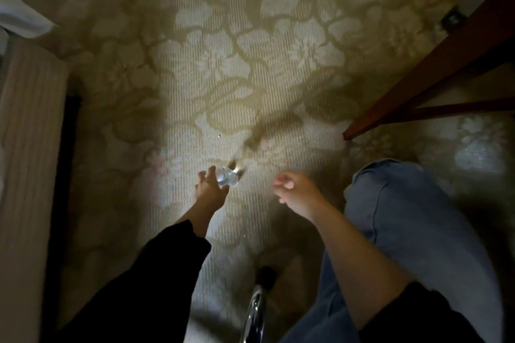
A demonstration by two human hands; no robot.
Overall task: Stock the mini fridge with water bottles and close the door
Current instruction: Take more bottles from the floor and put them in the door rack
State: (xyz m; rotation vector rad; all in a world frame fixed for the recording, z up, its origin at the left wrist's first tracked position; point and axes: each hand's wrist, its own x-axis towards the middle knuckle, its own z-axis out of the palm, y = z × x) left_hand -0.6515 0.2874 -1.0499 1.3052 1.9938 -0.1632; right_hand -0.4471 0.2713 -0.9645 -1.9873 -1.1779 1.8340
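Clear-plastic water bottle sits low on the floral carpet, handy for carrying to the fridge. My left hand reaches it with fingers spread, while my right hand hangs loosely curled and empty. Blur hides any contact, no fridge shows clearly, and the pale panel at left is cut off.
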